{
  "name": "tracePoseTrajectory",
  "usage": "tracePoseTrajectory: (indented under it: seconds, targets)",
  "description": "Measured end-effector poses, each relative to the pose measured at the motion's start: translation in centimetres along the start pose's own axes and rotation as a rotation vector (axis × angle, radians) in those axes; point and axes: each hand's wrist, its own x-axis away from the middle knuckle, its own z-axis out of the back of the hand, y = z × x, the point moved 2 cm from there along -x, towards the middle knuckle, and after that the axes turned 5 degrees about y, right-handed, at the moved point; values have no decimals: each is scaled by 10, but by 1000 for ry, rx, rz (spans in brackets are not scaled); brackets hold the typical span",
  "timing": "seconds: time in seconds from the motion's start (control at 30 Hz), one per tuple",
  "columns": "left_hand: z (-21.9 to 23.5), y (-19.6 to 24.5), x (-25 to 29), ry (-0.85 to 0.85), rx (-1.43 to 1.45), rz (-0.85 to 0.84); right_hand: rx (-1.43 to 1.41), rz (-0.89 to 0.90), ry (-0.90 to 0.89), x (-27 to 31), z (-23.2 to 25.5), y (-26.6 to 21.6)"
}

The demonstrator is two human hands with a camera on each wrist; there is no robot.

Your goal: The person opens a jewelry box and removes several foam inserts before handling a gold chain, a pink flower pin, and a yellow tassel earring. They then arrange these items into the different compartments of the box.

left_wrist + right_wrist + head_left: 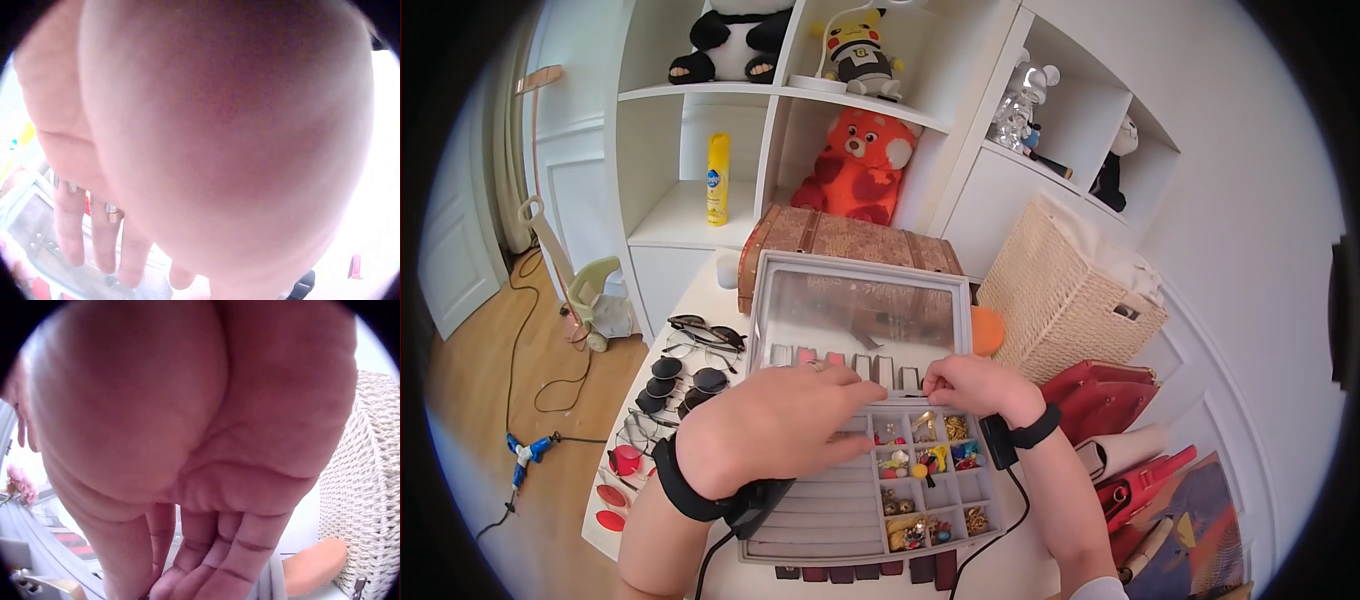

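Observation:
A grey jewelry box (pixel 825 505) stands open on the white table, its clear-windowed lid (pixel 860 300) raised at the back. Ring rolls fill its left side; gold and colorful jewelry (pixel 918 465) lies in small compartments on the right. My left hand (pixel 785 425) hovers palm down over the rolls with fingers stretched toward the lid; in the left wrist view its fingers (pixel 105 240) look straight and hold nothing. At the box's back right, my right hand (pixel 975 385) has thumb and fingers curled together, pinching a small dark thing that their tips mostly hide.
Several pairs of sunglasses (pixel 668 375) lie along the left. Behind the lid stands a brown patterned chest (pixel 855 240); to its right are an orange object (pixel 988 330) and a woven basket (pixel 1050 290). Red bags (pixel 1100 395) sit at the right. Dark bands (pixel 840 575) line the front.

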Motion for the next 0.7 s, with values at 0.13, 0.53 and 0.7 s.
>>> tracePoseTrajectory:
  seconds: [0.13, 0.53, 0.7]
  targets:
    - [-1, -4, 1, 43, -49, -24, 28, 4, -12, -4, -4, 1]
    - [-7, -5, 0, -8, -134, 44, -237, 52, -4, -4, -2, 11]
    - [-7, -5, -1, 24, -122, 69, 89, 228, 175, 3, -24, 13]
